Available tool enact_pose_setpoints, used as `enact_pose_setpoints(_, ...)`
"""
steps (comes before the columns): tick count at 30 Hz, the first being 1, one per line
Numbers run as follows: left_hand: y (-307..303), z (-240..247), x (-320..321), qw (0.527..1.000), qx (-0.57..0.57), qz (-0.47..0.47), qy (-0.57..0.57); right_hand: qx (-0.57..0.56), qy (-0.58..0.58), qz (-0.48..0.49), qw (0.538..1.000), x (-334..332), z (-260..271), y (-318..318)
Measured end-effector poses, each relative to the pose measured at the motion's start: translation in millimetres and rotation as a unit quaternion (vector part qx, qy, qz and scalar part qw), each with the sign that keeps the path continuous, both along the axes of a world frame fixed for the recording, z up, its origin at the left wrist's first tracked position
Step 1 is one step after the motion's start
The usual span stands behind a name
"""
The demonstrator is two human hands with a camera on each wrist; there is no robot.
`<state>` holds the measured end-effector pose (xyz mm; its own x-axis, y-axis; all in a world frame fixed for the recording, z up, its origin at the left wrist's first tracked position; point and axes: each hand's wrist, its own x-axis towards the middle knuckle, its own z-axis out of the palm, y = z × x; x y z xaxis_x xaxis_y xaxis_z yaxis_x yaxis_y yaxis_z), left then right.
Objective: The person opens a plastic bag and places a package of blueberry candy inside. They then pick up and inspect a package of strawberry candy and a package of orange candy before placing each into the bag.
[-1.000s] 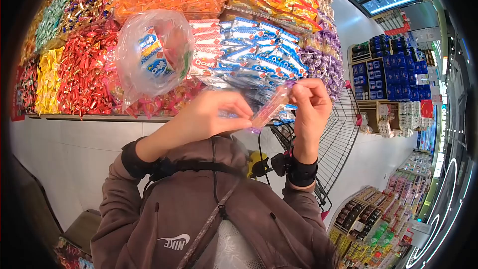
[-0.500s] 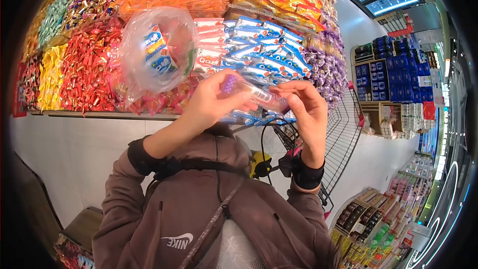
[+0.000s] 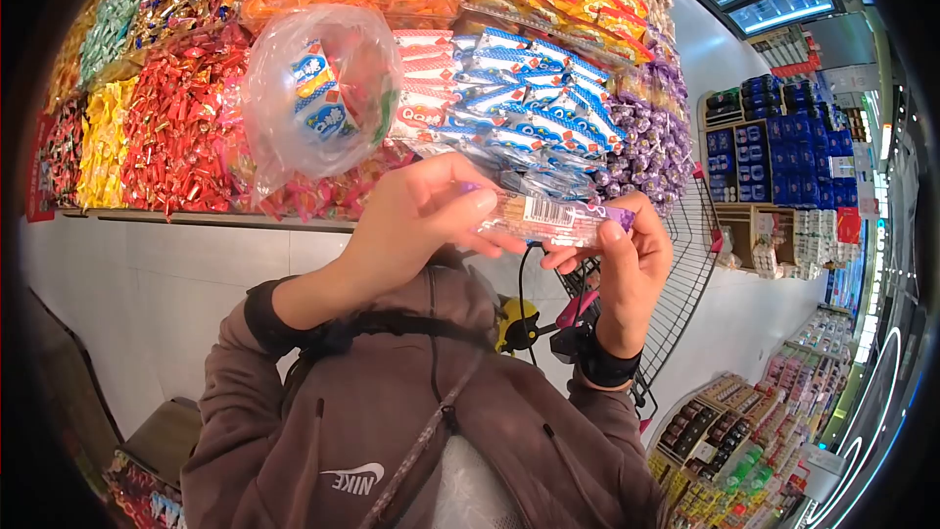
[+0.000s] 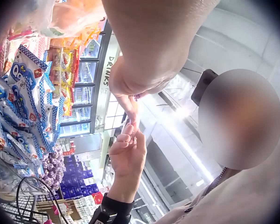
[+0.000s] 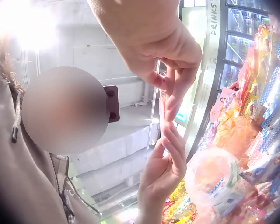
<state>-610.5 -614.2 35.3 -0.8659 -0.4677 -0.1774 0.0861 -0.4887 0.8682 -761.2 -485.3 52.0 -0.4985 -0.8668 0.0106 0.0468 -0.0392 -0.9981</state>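
Observation:
A clear wrapped snack with purple ends and a barcode (image 3: 553, 217) is stretched between both hands in the head view. My left hand (image 3: 416, 211) pinches one end between thumb and fingers, and my right hand (image 3: 632, 264) pinches the purple end opposite. The barcode side faces up. In the left wrist view the left hand (image 4: 147, 56) is above and the right hand (image 4: 128, 161) below it. The right wrist view shows the right hand (image 5: 154, 46) nearest, its fingertips close to those of the left hand (image 5: 163, 175); the snack is mostly hidden there.
Heaps of wrapped sweets fill the display, with blue-white packets (image 3: 539, 103) and red sweets (image 3: 186, 127). A clear plastic bag (image 3: 284, 137) holding packets lies on them. A wire cart (image 3: 685, 255) stands at the right, with stocked shelves (image 3: 783, 157) beyond.
The snack was tilted between the hands and has been turned so that its barcode side shows flat. The right hand moved slightly right and down, and the view shifted a little.

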Motion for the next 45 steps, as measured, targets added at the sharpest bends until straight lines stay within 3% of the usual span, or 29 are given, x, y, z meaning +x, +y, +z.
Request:
enact_pose_setpoints(22, -0.4, -1.6, 3.7, 0.999, 0.001, -0.008, 0.042, -0.036, -0.062, 0.038, 0.997, -4.7, -2.2, -1.1)
enact_pose_setpoints(25, -2.9, -2.3, 4.3, 0.996, 0.066, -0.023, 0.047, -0.040, -0.061, 0.039, 0.997, -6.2, -3.6, -1.8)
enact_pose_setpoints(28, -2.2, -1.9, 1.3, 0.999, 0.007, -0.011, 0.041, -0.041, -0.065, 0.038, 0.996, -7.2, -3.8, -2.6)
enact_pose_setpoints(40, -6.8, -5.6, -0.5, 0.999, 0.005, -0.014, 0.046, -0.038, -0.070, 0.042, 0.996, -10.0, -6.1, -8.3)
enact_pose_setpoints(45, -10.7, -5.8, 2.0, 0.997, 0.060, -0.025, 0.049, -0.044, -0.072, 0.050, 0.995, -10.3, -8.8, -10.8)
